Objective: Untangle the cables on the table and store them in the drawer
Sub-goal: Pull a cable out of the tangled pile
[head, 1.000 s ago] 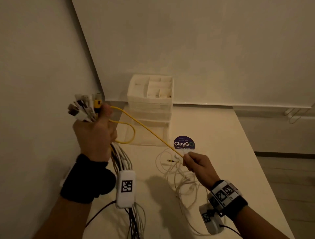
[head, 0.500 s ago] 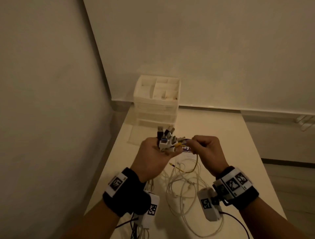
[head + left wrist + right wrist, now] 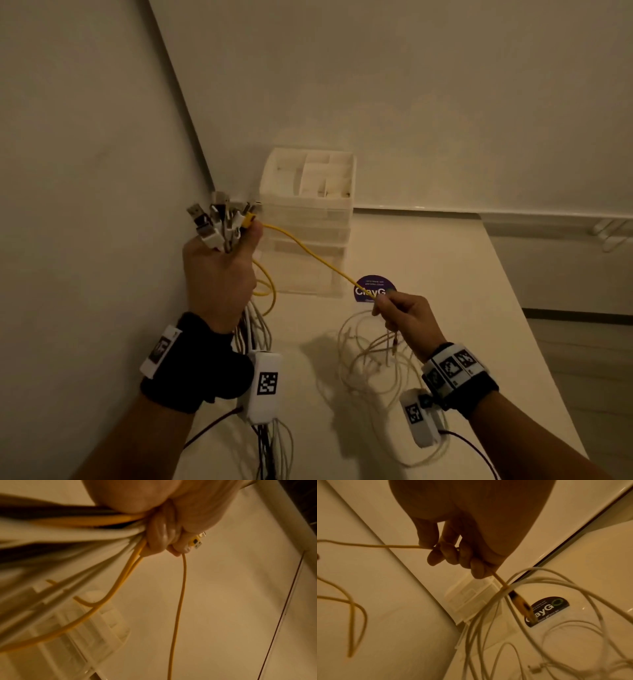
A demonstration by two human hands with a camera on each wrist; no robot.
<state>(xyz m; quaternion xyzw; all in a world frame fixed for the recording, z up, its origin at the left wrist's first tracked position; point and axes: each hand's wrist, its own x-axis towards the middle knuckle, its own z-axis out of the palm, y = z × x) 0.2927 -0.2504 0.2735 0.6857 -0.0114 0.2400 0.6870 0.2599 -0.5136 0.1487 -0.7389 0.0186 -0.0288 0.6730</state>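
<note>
My left hand (image 3: 219, 270) is raised near the left wall and grips a bundle of cables (image 3: 257, 329), their plug ends (image 3: 219, 219) fanning out above the fist. A yellow cable (image 3: 308, 253) runs taut from that fist down to my right hand (image 3: 400, 311), which pinches it above the table. In the left wrist view the yellow cable (image 3: 178, 608) leaves the curled fingers (image 3: 161, 539) beside a yellow plug (image 3: 197, 542). In the right wrist view the yellow cable (image 3: 385, 546) passes through the fingers (image 3: 447, 553); its far plug (image 3: 522, 604) is caught among white cables (image 3: 488, 615).
A white drawer unit (image 3: 308, 219) with an open divided top stands at the table's back left corner. A loose tangle of white cables (image 3: 373, 356) lies on the white table (image 3: 445, 274) under my right hand. A round purple sticker (image 3: 373, 287) lies on the table.
Half a second ago both hands met at the plug ends over the table. My left hand has since risen toward the wall, and my right hand has slid down the yellow cable, pulling it taut.
</note>
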